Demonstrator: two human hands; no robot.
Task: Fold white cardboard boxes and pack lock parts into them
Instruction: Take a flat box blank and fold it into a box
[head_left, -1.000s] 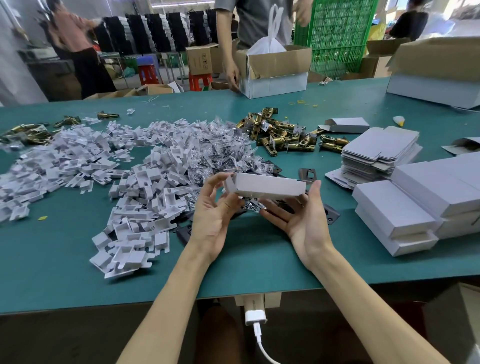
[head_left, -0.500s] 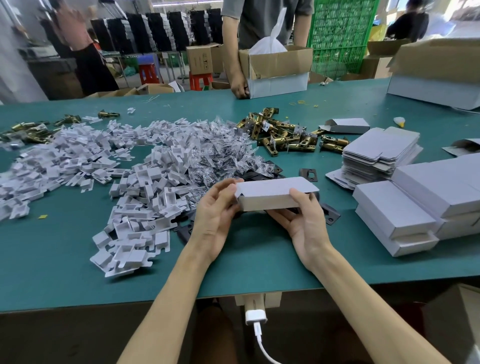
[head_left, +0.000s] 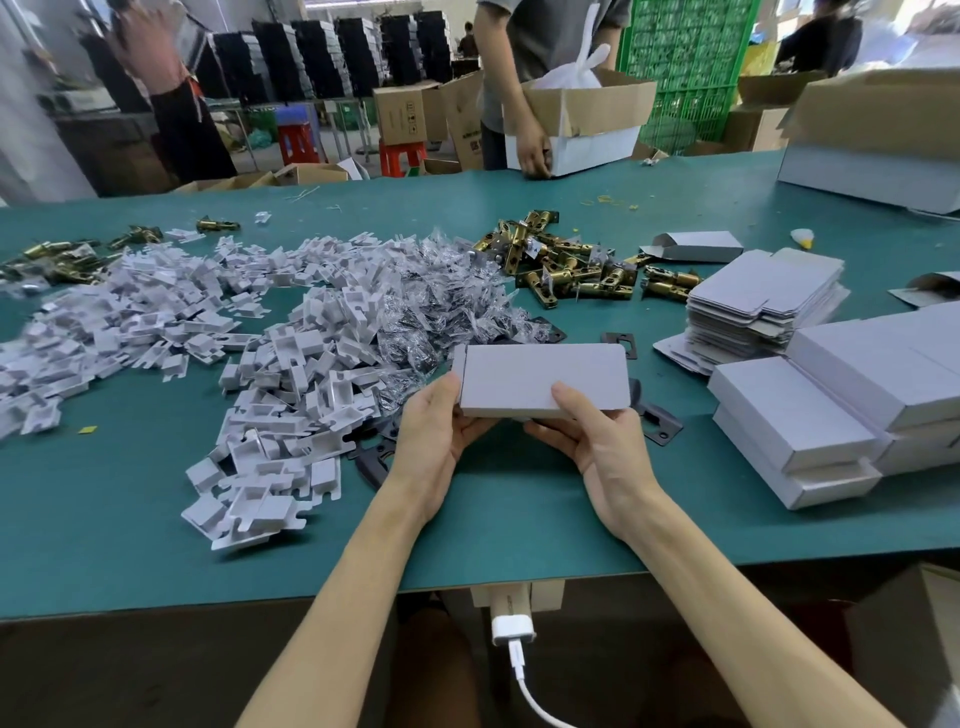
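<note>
Both hands, left and right, clasped one closed white box; finished boxes stacked at 3 o'clock, latches unpacked at 12.

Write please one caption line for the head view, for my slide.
Both hands, left hand and right hand, hold a white box above the green table.

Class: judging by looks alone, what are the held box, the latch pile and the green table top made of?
Box: thin white cardboard, matte, crisp folded edges. Latches: metal, probably brass-plated, glossy yellow glints. Table top: smooth matte green sheet, perhaps rubber or vinyl; unclear.
</note>
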